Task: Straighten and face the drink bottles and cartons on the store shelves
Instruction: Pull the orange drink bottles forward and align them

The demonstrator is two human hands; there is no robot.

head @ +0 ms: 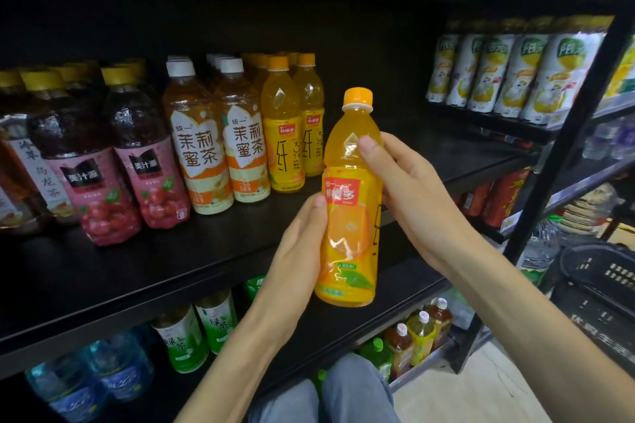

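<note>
A retail shop, drinks aisle. Black metal shelves [144,271] carry bottled drinks grouped by product in front-facing rows: dark red juice bottles [151,161], jasmine tea bottles [202,144] and orange drink bottles [285,134] on one level, green tea bottles [199,330] and water bottles [103,374] below. An adjoining rack holds a row of white-and-yellow cartons [515,75]. A black shopping basket [598,288] stands at the right.

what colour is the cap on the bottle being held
Orange cap on the held bottle, clearest in the head view.
</note>
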